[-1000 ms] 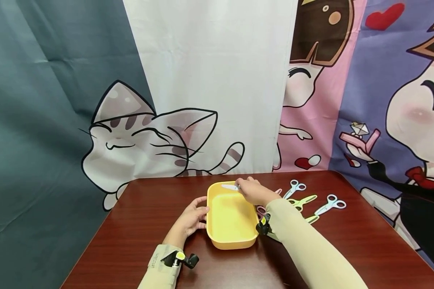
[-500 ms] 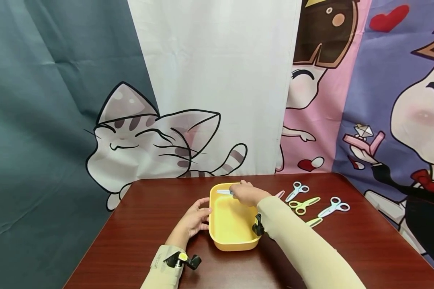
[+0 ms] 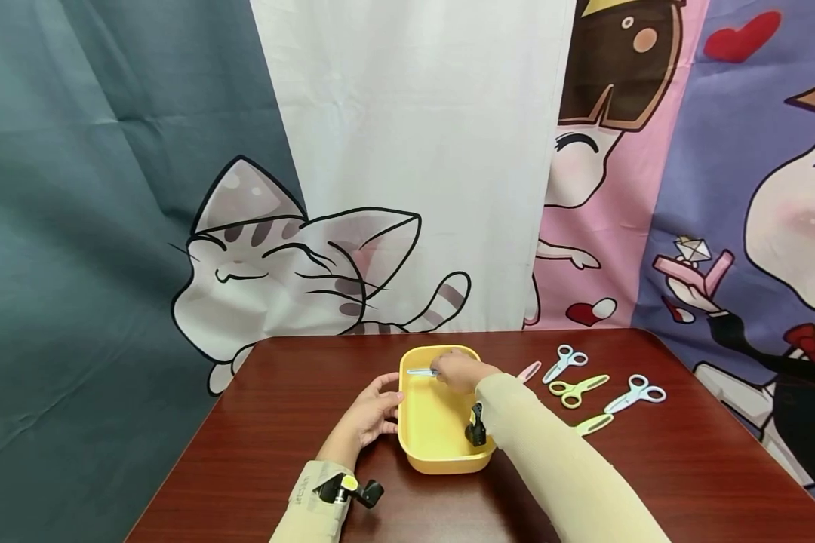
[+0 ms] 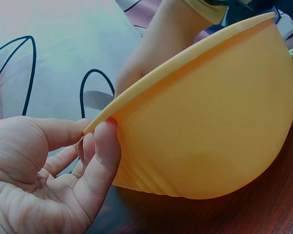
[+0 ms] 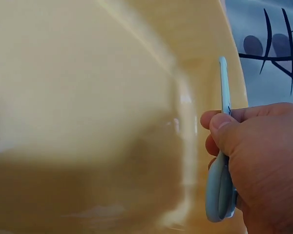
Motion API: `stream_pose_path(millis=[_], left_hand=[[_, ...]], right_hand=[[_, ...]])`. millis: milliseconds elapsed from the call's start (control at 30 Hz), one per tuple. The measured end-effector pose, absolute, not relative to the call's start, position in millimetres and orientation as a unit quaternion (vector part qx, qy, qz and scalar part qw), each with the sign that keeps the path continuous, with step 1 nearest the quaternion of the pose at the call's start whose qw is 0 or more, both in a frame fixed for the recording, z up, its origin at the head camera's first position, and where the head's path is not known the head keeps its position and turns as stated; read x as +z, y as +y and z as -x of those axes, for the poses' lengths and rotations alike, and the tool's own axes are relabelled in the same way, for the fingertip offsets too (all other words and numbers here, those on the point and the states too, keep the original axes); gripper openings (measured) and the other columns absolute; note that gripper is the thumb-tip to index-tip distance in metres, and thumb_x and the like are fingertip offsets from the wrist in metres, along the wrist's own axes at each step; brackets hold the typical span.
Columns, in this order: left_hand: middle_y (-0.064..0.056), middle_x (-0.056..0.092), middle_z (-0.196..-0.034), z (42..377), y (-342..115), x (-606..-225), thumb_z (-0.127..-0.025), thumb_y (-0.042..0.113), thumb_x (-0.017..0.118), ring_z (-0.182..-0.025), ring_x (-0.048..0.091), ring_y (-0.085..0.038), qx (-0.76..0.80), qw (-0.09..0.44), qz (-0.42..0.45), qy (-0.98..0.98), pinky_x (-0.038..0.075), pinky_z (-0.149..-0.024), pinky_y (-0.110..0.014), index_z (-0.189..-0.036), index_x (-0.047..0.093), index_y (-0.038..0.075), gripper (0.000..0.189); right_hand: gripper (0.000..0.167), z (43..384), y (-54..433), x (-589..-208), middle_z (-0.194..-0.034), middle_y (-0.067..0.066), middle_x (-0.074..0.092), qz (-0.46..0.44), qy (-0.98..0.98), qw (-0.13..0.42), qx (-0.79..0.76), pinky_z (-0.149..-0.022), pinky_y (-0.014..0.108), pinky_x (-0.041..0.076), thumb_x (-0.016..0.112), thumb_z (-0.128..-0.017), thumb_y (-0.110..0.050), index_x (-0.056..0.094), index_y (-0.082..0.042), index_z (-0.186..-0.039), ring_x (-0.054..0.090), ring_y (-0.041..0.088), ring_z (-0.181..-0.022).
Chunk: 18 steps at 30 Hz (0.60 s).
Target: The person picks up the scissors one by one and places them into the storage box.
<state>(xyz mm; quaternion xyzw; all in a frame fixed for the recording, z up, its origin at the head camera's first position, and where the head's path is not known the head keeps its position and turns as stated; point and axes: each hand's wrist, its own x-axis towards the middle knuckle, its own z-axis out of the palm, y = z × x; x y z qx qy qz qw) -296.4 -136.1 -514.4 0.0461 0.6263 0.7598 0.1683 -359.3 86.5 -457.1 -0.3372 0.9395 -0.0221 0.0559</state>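
Note:
A yellow plastic basin [image 3: 441,445] with rounded corners stands on the table. At its left side my left hand [image 3: 370,413] pinches the rim between thumb and fingers, closely seen in the left wrist view on the basin's outer wall [image 4: 210,117]. My right hand [image 3: 456,371] is down inside the far end of the basin. It pinches a pair of light blue scissors [image 5: 224,87] near the middle, blades pointing left in the head view. The finger loops [image 5: 217,192] hang below the fingers in the right wrist view. My right forearm covers part of the basin's right side.
On the dark red wooden table [image 3: 265,392], right of the basin, lie more scissors: a light blue pair [image 3: 565,362], a yellow-green pair [image 3: 577,388], another blue pair [image 3: 637,394], and partly hidden pink [image 3: 530,371] and green [image 3: 594,424] ones. A printed cloth [image 3: 407,151] hangs behind.
My right hand has carried the blue scissors from above the basin's far right rim down and left into the basin. The left hand keeps its hold. The head view has shifted slightly.

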Motion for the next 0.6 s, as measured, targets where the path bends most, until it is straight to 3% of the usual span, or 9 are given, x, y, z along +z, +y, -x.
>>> stream_pose_path(millis=[300,467,600], left_hand=[[-0.016,0.065,-0.112,296,-135,-516,-0.103,0.008,0.055,-0.07,0.062,-0.014,0.764,0.167,-0.047,0.621,0.057,-0.052,-0.028,-0.152,0.032,0.01,0.055],[-0.018,0.064,-0.114,296,-136,-515,-0.103,0.006,0.052,-0.069,0.062,-0.013,0.763,0.172,-0.047,0.622,0.058,-0.052,-0.029,-0.154,0.03,0.009,0.055],[-0.02,0.063,-0.116,297,-137,-514,-0.104,0.006,0.051,-0.07,0.062,-0.013,0.761,0.174,-0.051,0.623,0.058,-0.053,-0.029,-0.155,0.028,0.008,0.056]], right_hand=[[0.012,365,89,-479,-0.09,0.005,0.06,0.375,0.926,-0.003,-0.042,-0.078,0.035,0.046,0.06,-0.101,-0.008,0.072,-0.005,-0.104,0.053,0.021,-0.085],[0.012,364,85,-482,-0.089,0.003,0.055,0.369,0.93,-0.004,0.002,-0.079,0.034,0.044,0.061,-0.1,-0.01,0.072,-0.009,-0.105,0.05,0.02,-0.084],[0.018,361,82,-479,-0.104,0.005,0.063,0.353,0.935,-0.004,0.017,-0.092,0.036,0.049,0.063,-0.099,-0.01,0.07,-0.011,-0.116,0.059,0.023,-0.099]])
